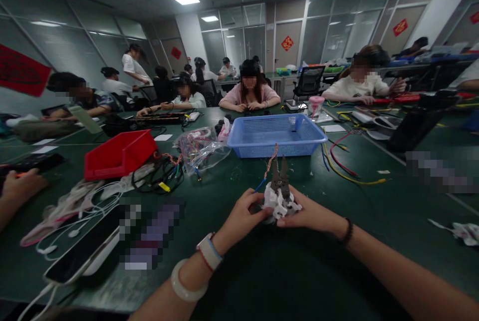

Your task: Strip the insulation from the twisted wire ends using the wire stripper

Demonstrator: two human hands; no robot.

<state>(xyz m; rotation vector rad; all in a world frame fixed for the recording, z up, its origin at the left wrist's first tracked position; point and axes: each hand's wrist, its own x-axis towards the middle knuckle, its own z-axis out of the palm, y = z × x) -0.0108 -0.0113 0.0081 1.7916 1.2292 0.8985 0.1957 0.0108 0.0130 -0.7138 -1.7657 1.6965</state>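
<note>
Wire strippers (280,178) with dark jaws point away from me, and crumpled white tissue (279,203) covers their handle end. My right hand (305,211) is closed on the handle end from the right. From the left, the thumb and fingers of my left hand (245,213) close on the same tissue-covered part. A blue wire with a twisted bare copper length (271,161) runs from beside my left fingertips up past the jaws. Whether the left fingers also pinch this wire is hard to see. Just beyond the jaws stands a blue mesh basket (277,150).
Left of centre are a red bin (119,154), a clear bag of wires (200,149) and black cables (157,176). Nearer lies a phone (86,246) with white earphones. Coloured wires (348,166) and a black bottle (419,121) are at right. Another person's hand (22,188) shows at left.
</note>
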